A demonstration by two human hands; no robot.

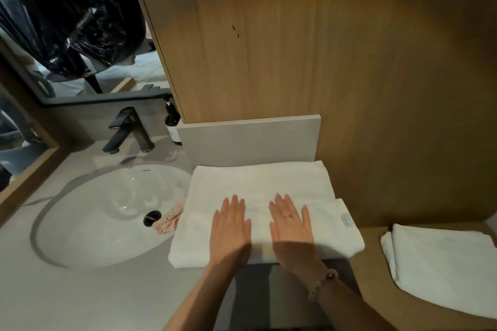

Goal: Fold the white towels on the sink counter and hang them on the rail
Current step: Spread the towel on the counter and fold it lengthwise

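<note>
— Since the frame cuts both forearms off at the bottom, what else can't you read?

— Pink patterned cloth [169, 219] is half under the left edge of the towel [263, 185], at the rim of the sink [107, 212]; can't tell what it is. Dark bottle [172, 122] is partly behind the grey splash panel [250, 140]. Mirror [67, 35] shows mostly glossy black plastic, unclear. Second towel [441, 263], folded on the wooden ledge [376, 301] at right, is clipped by the frame edge.

— Towel position?

— Folded, white, on the counter [80, 290], just right of the sink, far edge against the splash panel. Long axis runs left-right, parallel to the panel. Near layer is shifted right, with its label [345, 219] at the right end. Can't tell whether the near edge overhangs the counter front.

— Hands?

— Left hand [231, 226] and right hand [291, 226] lie flat on the near half, side by side, not touching each other. Fingers are straight and point toward the panel. Grip is slack on both, holding nothing.
</note>
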